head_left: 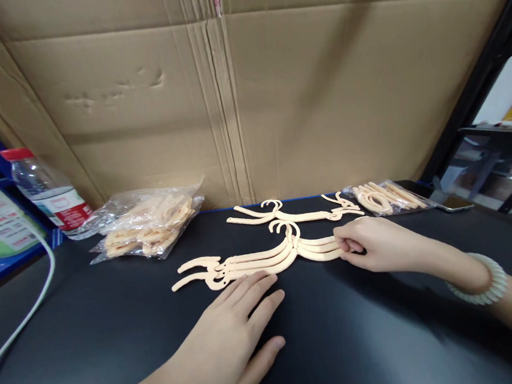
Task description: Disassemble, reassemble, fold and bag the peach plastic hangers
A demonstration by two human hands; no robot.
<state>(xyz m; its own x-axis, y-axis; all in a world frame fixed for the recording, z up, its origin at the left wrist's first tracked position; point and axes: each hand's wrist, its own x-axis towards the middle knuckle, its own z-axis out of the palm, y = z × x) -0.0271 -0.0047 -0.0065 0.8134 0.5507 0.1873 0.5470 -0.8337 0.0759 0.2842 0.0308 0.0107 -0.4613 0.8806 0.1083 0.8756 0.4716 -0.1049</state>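
Note:
Several beige folding plastic clothes hangers (263,264) lie stacked side by side on the black tabletop, hooks pointing away from me. My right hand (374,244) is closed around the ends of their right arms, so those ends are hidden. My left hand (237,332) rests palm down, fingers spread, its fingertips by the near edge of the left arms. It grips nothing. Beyond this stack lie more beige hangers (301,217), partly folded, with their hooks also toward the cardboard.
A clear bag of beige hanger parts (150,220) stands at the back left, near a red-capped bottle (55,196). Another bag (387,197) lies at the back right. Cardboard (139,106) walls off the far side. A white cable (36,310) crosses the left edge.

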